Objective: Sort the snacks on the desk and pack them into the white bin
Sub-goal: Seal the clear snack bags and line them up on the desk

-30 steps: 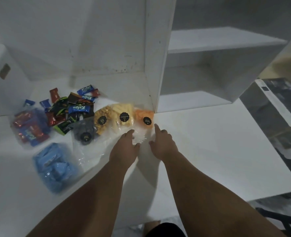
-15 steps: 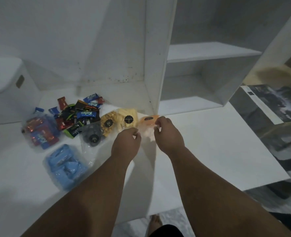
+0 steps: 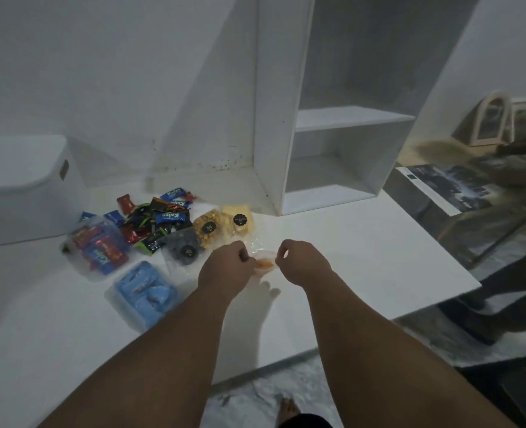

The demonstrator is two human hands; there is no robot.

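Both hands pinched the orange snack bag from opposite sides. The left hand curled onto its left edge and the right hand onto its right. The bag hung between them, seemingly lifted just off the tabletop, near the labelled pouches. Each grip caught only thin film, so the plastic could have slid free. Pulling the edges apart might also have opened the seal and spilled the contents. The white bin stood well apart at far left, so a carry across the loose candy pile risked scattering wrappers.
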